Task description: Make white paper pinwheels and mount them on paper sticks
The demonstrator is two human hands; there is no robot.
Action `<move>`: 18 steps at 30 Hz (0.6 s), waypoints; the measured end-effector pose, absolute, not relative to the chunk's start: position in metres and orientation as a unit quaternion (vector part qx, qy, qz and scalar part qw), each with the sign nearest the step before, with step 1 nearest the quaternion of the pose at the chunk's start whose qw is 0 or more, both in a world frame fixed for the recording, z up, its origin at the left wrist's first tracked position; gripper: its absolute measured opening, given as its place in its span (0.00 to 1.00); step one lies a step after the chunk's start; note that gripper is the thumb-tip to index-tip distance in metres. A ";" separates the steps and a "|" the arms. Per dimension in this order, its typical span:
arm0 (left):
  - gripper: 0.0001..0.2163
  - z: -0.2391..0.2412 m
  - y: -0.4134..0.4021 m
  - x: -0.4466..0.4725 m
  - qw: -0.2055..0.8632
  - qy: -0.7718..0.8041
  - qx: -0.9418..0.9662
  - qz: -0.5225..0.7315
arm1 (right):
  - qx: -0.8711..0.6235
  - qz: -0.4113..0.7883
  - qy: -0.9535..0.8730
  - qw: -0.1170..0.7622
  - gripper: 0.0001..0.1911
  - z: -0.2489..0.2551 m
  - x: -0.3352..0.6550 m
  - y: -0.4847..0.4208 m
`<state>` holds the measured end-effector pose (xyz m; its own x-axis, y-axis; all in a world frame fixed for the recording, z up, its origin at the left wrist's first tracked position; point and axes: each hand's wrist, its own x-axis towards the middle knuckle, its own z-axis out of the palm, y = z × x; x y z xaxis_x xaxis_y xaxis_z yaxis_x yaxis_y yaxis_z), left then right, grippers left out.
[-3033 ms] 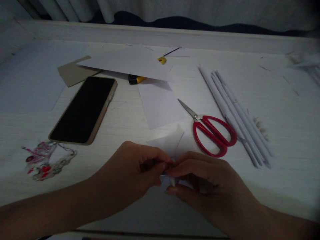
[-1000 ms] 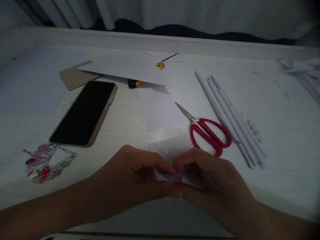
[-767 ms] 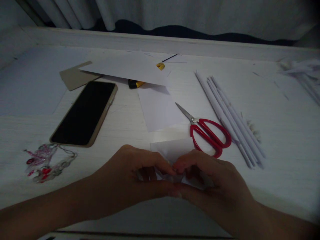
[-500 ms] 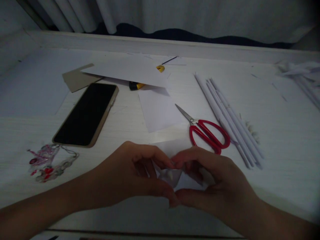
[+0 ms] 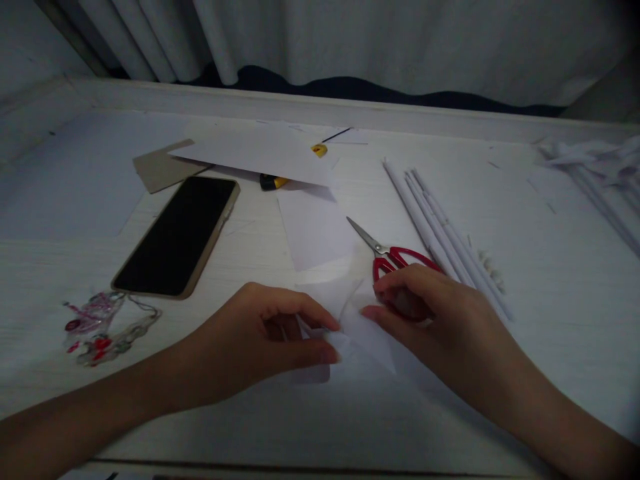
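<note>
My left hand (image 5: pixel 280 340) pinches a small piece of white paper (image 5: pixel 345 343) between thumb and fingertips, low over the tabletop. Folds and a raised edge show in the paper, though its full shape is blurred. On the right, my right hand (image 5: pixel 425 307) hovers beside the paper with thumb and forefinger apart, nothing visible between them. Just behind it lie red-handled scissors (image 5: pixel 381 251), blades pointing away to the left, their handles partly covered by the hand. A flat sheet of white paper (image 5: pixel 315 230) rests farther back.
A phone (image 5: pixel 180 237) with a beaded charm strap (image 5: pixel 100 333) lies at left. Behind are a brown card (image 5: pixel 163 167), a larger white sheet (image 5: pixel 255 153) and a yellow-and-black tool (image 5: pixel 273 182) partly under it. Rolled paper tubes (image 5: pixel 430 217) lie right; crumpled paper (image 5: pixel 595 160) sits far right.
My right hand has parted from the left, moving right and up so that it covers part of the scissors' handles. The left hand keeps its pinch. The view has shifted slightly.
</note>
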<state>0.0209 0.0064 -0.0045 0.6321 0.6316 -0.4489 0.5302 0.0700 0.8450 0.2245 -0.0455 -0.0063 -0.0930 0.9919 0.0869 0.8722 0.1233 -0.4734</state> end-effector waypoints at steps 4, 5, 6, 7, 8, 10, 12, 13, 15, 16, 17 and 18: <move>0.08 -0.003 0.008 0.022 0.592 0.419 0.686 0.058 | -0.616 0.174 -0.735 0.223 0.07 -0.009 0.221 -0.046; 0.08 -0.003 0.008 0.022 0.599 0.419 0.680 0.058 | -0.605 0.180 -0.741 0.229 0.06 -0.008 0.221 -0.045; 0.08 -0.002 0.008 0.022 0.610 0.421 0.669 0.055 | -0.593 0.190 -0.748 0.232 0.06 -0.007 0.220 -0.045; 0.08 -0.002 0.008 0.023 0.623 0.425 0.655 0.047 | -0.577 0.201 -0.756 0.235 0.07 -0.007 0.220 -0.045; 0.08 -0.001 0.008 0.023 0.637 0.427 0.641 0.039 | -0.559 0.213 -0.766 0.235 0.07 -0.006 0.220 -0.046; 0.09 -0.002 0.008 0.023 0.664 0.426 0.613 0.034 | -0.521 0.232 -0.789 0.228 0.08 -0.006 0.221 -0.047; 0.10 -0.004 0.007 0.023 0.684 0.418 0.597 0.044 | -0.495 0.232 -0.810 0.213 0.09 -0.007 0.221 -0.048; 0.11 -0.005 0.007 0.022 0.690 0.410 0.595 0.050 | -0.489 0.230 -0.816 0.207 0.09 -0.007 0.221 -0.049; 0.11 -0.006 0.007 0.021 0.693 0.395 0.601 0.051 | -0.483 0.233 -0.818 0.206 0.09 -0.008 0.220 -0.050; 0.10 -0.007 0.007 0.020 0.690 0.386 0.611 0.048 | -0.482 0.241 -0.815 0.213 0.09 -0.007 0.219 -0.050; 0.10 -0.007 0.008 0.020 0.684 0.376 0.624 0.044 | -0.481 0.253 -0.809 0.224 0.08 -0.007 0.219 -0.050; 0.09 -0.006 0.008 0.019 0.676 0.367 0.638 0.040 | -0.482 0.269 -0.801 0.234 0.08 -0.006 0.218 -0.050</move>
